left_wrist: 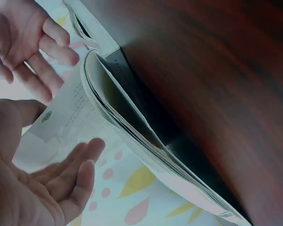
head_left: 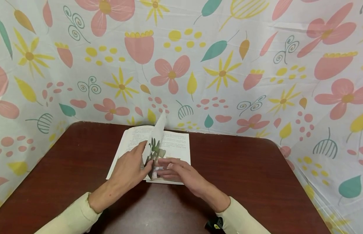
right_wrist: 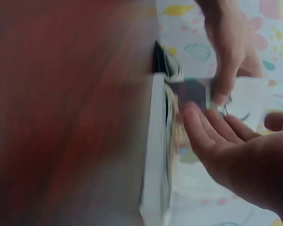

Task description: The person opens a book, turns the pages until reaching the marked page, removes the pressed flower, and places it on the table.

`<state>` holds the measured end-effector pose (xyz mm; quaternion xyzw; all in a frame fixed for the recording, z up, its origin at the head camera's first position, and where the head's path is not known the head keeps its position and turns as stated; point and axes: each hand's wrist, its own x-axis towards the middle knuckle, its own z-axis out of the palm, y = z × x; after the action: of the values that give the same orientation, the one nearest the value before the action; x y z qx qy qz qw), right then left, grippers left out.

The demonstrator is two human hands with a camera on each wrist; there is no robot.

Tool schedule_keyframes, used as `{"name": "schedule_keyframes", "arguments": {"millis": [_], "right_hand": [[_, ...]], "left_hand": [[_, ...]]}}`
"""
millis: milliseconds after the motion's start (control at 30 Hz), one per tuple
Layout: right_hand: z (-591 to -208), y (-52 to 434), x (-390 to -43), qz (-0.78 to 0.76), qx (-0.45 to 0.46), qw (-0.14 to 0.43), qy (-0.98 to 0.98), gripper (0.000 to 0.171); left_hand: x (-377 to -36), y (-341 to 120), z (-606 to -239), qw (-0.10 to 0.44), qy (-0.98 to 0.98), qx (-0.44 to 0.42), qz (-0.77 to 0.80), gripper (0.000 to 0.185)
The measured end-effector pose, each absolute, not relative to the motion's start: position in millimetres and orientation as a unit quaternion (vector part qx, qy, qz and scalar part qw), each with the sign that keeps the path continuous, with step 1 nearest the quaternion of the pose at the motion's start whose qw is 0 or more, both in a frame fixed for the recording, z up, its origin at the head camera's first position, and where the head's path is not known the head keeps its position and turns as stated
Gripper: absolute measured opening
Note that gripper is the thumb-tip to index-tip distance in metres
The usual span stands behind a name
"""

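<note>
An open book lies on the table, and one leaf stands up from it near the middle. Dark green plant shapes are printed on the leaf's right-facing side. My left hand is at the leaf, its thumb touching the printed side while its loosely bent fingers lie on the other side. The left wrist view shows this page between that thumb and the fingers, which stand apart. Over the right-hand pages hovers my right hand, fingers loosely extended and holding nothing. In the right wrist view the right hand's fingers are near the printed page.
The book rests on a dark red-brown wooden table, near its back edge. Behind and beside the table hangs a white cloth with flowers and leaves printed on it. A black strap shows at the right wrist.
</note>
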<state>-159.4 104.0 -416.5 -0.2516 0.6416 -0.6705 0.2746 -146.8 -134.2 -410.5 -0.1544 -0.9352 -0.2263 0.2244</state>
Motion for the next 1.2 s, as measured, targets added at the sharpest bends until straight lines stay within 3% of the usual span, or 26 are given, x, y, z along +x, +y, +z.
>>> {"name": "schedule_keyframes", "arguments": {"millis": [233,400,633,933,1200], "right_hand": [[-415,110,-161,-0.468,-0.362,0.097,0.8,0.022],[-415,114,-162,-0.312,-0.385,-0.002,0.869,0.032],[-416,120,-165,-0.188,-0.393,0.006,0.9,0.072],[-418,120,-172,-0.163,-0.393,-0.002,0.905,0.075],[-416,119,-173,-0.118,-0.394,-0.008,0.912,0.063]], "left_hand": [[-143,-136,-404,0.276,-0.922,-0.128,-0.239,0.082],[-141,-140,-401,0.286,-0.929,-0.127,-0.196,0.085],[-140,-143,-409,0.235,-0.955,-0.135,-0.118,0.059],[-138,-138,-413,0.147,-0.963,-0.187,-0.123,0.055],[-138,-138,-416,0.135,-0.964,-0.196,-0.12,0.053]]}}
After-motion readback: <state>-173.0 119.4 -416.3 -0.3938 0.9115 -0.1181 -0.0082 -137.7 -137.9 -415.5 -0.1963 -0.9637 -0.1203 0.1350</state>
